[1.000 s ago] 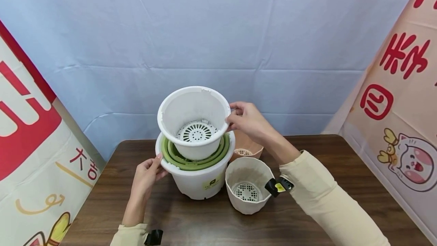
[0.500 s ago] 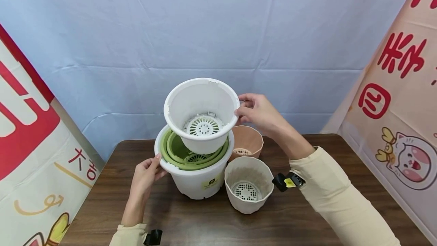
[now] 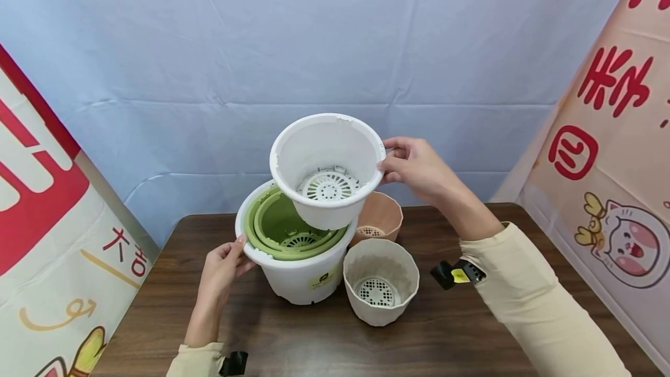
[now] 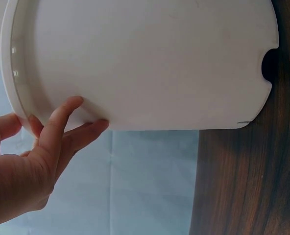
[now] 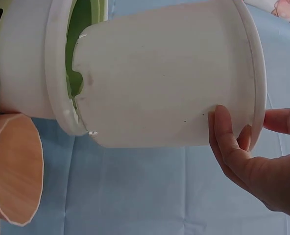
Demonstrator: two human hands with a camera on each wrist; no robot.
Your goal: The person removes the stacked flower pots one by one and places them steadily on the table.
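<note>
My right hand (image 3: 416, 167) pinches the rim of a white plastic flower pot (image 3: 335, 150) with a slotted bottom, held raised and tilted above the stack. In the right wrist view its notched base (image 5: 86, 93) overlaps the mouth of the pots below. A larger white flower pot (image 3: 300, 284) with a yellow label stands on the table, holding two nested green pots (image 3: 256, 214). My left hand (image 3: 222, 266) pinches this larger pot's left rim, thumb on top and fingers under it. In the left wrist view, those fingers (image 4: 61, 117) lie against the pot's outer wall.
A faceted off-white pot (image 3: 382, 284) stands right of the large pot, and a terracotta-coloured pot (image 3: 382, 214) sits behind it. Both are on the dark wooden table (image 3: 324, 348). A pale blue cloth (image 3: 314, 45) hangs behind, with printed banners at both sides.
My right hand has lifted the white pot up and to the right out of the green pots, uncovering their inside. The left hand has stayed on the large pot's rim.
</note>
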